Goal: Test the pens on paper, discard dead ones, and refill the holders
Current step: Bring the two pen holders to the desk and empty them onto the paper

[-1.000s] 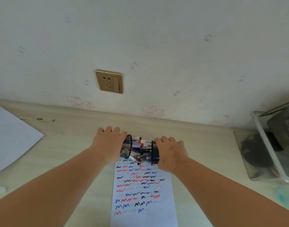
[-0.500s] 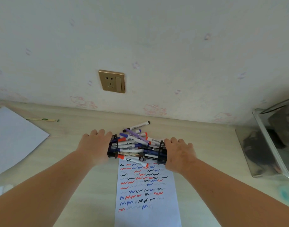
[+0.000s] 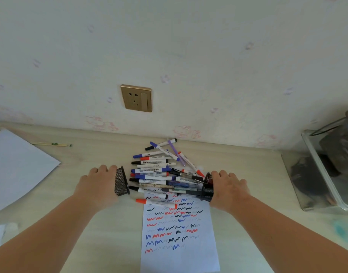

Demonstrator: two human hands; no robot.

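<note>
Two black mesh holders lie tipped on their sides with their mouths facing each other. My left hand (image 3: 99, 183) grips the left holder (image 3: 121, 183). My right hand (image 3: 227, 189) grips the right holder (image 3: 207, 187). Between them a pile of pens and markers (image 3: 159, 172) with red, blue, black and purple caps lies spread on the desk, reaching back toward the wall. A red-capped marker (image 3: 156, 202) lies at the top of the test paper (image 3: 179, 233), which is covered in red, blue and black scribbles.
A blank white sheet (image 3: 17, 166) lies at the left, with thin sticks (image 3: 51, 144) behind it. A clear plastic bin (image 3: 326, 170) holding dark items stands at the right. A gold wall socket (image 3: 136, 98) is above the desk's back edge.
My hands have pulled the two tipped holders apart sideways. The pens that were packed between them have spilled out onto the desk and fanned toward the wall.
</note>
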